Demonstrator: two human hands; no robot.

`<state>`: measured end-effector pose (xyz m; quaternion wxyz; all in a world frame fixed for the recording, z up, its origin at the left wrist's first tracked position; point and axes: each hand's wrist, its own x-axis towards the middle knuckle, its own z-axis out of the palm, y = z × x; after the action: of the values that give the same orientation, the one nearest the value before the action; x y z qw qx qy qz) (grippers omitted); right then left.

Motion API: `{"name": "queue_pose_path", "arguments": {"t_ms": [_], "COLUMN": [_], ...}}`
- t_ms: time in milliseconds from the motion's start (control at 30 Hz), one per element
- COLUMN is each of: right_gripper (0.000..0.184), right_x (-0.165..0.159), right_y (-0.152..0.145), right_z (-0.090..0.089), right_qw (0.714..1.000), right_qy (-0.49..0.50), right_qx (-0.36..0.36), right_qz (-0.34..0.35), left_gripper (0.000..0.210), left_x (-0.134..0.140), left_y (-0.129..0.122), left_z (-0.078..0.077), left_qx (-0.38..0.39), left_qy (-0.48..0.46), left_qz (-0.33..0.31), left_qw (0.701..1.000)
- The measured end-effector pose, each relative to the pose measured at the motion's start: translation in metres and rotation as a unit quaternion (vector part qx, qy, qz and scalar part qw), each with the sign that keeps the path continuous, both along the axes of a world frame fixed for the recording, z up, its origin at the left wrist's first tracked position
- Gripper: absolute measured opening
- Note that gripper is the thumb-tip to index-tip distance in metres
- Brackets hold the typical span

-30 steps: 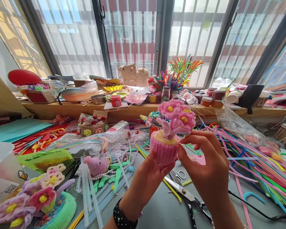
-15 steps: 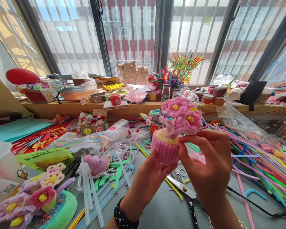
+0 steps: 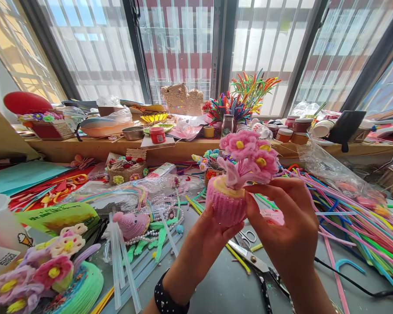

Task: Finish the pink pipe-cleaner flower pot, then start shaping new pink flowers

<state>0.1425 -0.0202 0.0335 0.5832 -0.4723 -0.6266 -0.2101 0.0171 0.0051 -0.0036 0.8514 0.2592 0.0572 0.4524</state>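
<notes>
Head view has you holding a pink pot point(image 3: 225, 210) above the bench point(image 3: 212, 290), well clear of it and tilted slightly. Your left hand point(image 3: 201, 244) grasps it, fingers curled around its left side and underneath; your right hand point(image 3: 281, 222) pinches the right rim between thumb and forefinger, though you cannot tell whether anything small sits between them. As for progress, the ribbed pink wall looks fully covered, the yellow top point(image 3: 224, 188) is in place, and the pink flowers point(image 3: 262, 160) with yellow centres stand in it with pale pink leaves. The piece looks nearly complete; no obvious gap shows, but its far side is hidden, so what is left there stays uncertain. Large scissors point(image 3: 253, 260) lie below, and loose pipe cleaners point(image 3: 356, 226) spread to your right.
</notes>
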Motion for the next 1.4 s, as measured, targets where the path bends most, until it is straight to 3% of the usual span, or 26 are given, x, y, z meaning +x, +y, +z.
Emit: {"name": "queue_pose_path", "arguments": {"t_ms": [233, 400, 600, 833, 1100, 1233, 1400], "right_gripper": [0.015, 0.019, 0.02, 0.02, 0.009, 0.018, 0.02], "right_x": [0.0, 0.002, 0.001, 0.001, 0.0, -0.003, -0.005], "right_y": [-0.002, -0.003, 0.001, 0.003, 0.001, -0.002, -0.003], "right_z": [0.0, 0.0, -0.001, -0.003, -0.004, -0.005, -0.003], "right_qw": [1.0, 0.999, 0.998, 0.997, 0.994, 0.992, 0.992], "right_qy": [0.022, 0.028, 0.022, 0.036, 0.056, 0.016, -0.026], "right_qx": [0.007, 0.001, -0.037, -0.056, -0.044, -0.02, -0.032], "right_qz": [0.006, 0.043, 0.048, 0.046, 0.082, 0.124, 0.117], "left_gripper": [0.039, 0.065, 0.068, 0.066, 0.069, 0.067, 0.066], "left_x": [-0.002, -0.002, 0.002, 0.005, 0.008, 0.009, 0.009], "left_y": [0.0, 0.002, 0.0, 0.0, -0.007, -0.01, -0.011], "left_z": [-0.001, 0.003, 0.006, 0.006, 0.007, 0.004, 0.005], "left_qx": [0.005, 0.06, 0.127, 0.083, 0.062, 0.073, 0.08], "left_qy": [0.025, 0.047, 0.048, 0.106, 0.19, 0.204, 0.198], "left_qz": [0.009, 0.036, 0.08, 0.172, 0.295, 0.309, 0.308], "left_qw": [1.0, 0.996, 0.988, 0.976, 0.934, 0.926, 0.927]}}
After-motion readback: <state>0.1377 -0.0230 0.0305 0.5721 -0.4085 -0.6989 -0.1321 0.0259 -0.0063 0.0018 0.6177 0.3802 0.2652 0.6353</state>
